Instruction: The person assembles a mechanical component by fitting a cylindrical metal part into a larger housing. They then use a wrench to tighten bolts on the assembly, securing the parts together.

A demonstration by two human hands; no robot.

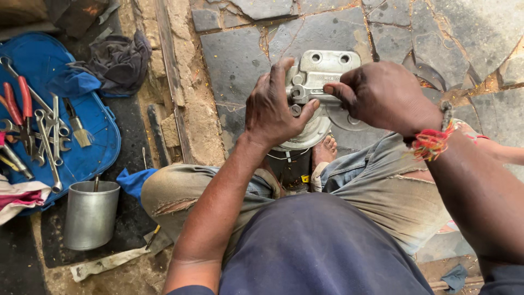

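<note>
A grey cast-metal engine casing (319,82) stands on end on the stone-slab floor (338,33), wedged just beyond the seated person's knees, with a bare foot (325,151) touching its near side. Two round holes show along its far top edge. The left hand (273,106) is wrapped around the casing's left side, fingers curled over the top and the thumb pressing on a small round fitting on its face. The right hand (382,95) clamps the right side from above, fingers closed narrowly, forefinger and thumb pinched at the same spot on the face; whether they hold some small part there I cannot tell. A red-and-yellow thread band (432,141) circles the right wrist.

Off to the left, well apart from the casing, a blue open tool bag (101,139) lies flat with spanners (50,142), red-handled pliers (19,106) and a small brush (77,128) spread on it. A dark rag (120,60) sits at its far edge. Nearer, a plain metal cup (90,214) stands upright beside the person's left knee, something thin sticking up from it.
</note>
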